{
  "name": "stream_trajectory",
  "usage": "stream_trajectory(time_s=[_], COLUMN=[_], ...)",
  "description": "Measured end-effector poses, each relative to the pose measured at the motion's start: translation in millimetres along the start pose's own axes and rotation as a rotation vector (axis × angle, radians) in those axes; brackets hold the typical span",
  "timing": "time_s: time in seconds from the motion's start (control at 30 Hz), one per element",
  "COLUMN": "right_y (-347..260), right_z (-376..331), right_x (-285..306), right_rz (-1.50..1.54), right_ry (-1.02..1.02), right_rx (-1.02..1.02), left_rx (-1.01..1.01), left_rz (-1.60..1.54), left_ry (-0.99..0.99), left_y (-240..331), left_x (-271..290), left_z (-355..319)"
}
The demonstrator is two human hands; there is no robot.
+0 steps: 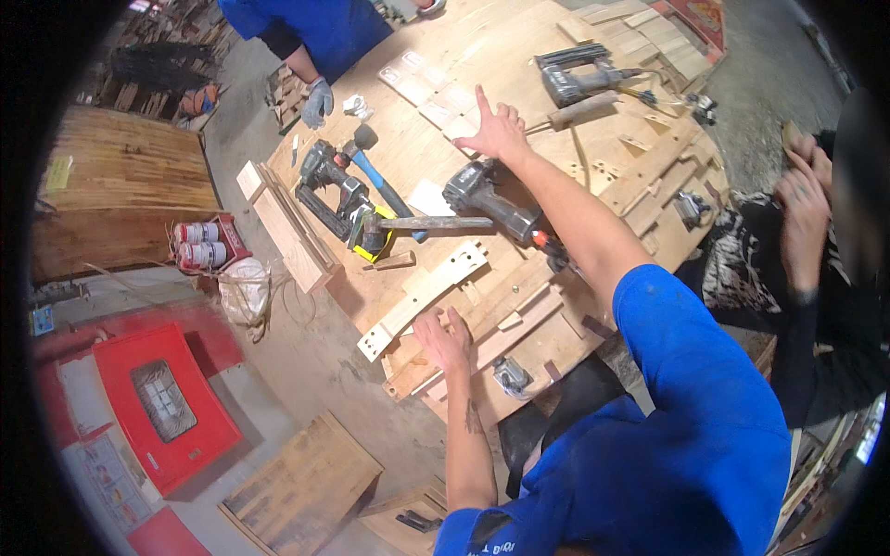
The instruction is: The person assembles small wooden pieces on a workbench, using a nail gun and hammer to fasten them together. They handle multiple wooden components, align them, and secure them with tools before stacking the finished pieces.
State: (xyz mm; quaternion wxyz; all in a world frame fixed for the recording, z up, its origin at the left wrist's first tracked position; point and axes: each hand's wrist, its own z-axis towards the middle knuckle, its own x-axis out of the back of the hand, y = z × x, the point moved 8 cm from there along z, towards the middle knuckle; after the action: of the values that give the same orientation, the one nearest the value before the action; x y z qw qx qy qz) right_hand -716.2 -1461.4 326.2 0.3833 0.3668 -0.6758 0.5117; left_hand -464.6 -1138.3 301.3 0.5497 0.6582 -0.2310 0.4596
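Note:
My right hand [499, 132], fingers spread and holding nothing, reaches across the workbench [501, 46] to the near end of a row of flat light wood pieces [428, 91]. Below that forearm lies a black nail gun [491, 196]. My left hand [445, 343] rests with fingers apart on a wooden jig [501, 320] at the near edge, beside a pale strip with holes [426, 301]. Between the hands are a wooden-handled hammer [436, 223] and a small wood block [389, 261]. A blue-handled mallet [380, 181] and another nail gun [332, 185] lie farther left.
A third nail gun [575, 79] lies at the far right with a hose. Stacked boards [289, 227] jut from the left edge. Across the bench stands a co-worker with a gloved hand [318, 102]; another person's hands [802, 199] are at right. Buckets [201, 243] stand on the left.

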Motion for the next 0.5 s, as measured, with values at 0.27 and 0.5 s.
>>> stream_trajectory(time_s=[0.27, 0.5], right_y=[-12, -38], right_z=[39, 10], right_x=[-49, 39], right_rz=[-0.246, -0.083], right_ry=[-0.158, -0.097], right_rx=[-0.067, 0.171], left_rx=[-0.189, -0.175], left_rz=[-0.042, -0.023], left_ry=[0.128, 0.133], left_y=[12, 12], left_x=[10, 17], left_z=[1, 1])
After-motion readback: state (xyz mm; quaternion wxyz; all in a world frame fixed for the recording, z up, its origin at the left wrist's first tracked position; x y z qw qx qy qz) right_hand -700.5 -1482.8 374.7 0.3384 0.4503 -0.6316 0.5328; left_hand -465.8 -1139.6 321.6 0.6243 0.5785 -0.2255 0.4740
